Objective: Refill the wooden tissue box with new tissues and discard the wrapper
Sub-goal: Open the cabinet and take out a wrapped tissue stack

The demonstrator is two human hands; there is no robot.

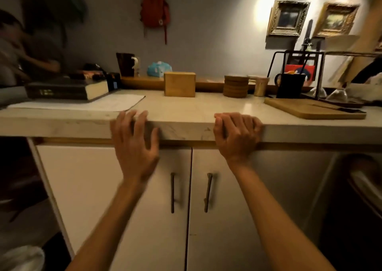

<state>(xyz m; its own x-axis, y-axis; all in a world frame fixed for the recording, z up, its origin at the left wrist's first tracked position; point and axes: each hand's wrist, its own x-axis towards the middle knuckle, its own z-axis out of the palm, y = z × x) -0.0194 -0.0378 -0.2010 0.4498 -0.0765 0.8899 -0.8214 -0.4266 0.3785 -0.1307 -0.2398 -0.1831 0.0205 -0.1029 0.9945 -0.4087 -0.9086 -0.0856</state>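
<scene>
The wooden tissue box (179, 84) stands upright near the back of the pale stone counter (186, 105), straight ahead. A light blue soft pack (159, 69) sits behind it on the wooden ledge; I cannot tell whether it holds tissues. My left hand (134, 138) hangs at the counter's front edge with fingers spread and nothing in it. My right hand (235, 135) rests on the same edge, fingers curled over the rim. Both hands are well short of the box.
A thick dark book (68, 89) lies at the left, a wooden cutting board (314, 110) at the right. Stacked wooden coasters (236, 85), a black mug (290, 85) and a wire rack (297, 72) stand at the back right. White cabinet doors (144, 188) with two handles are below. A white bin (20, 258) shows at bottom left.
</scene>
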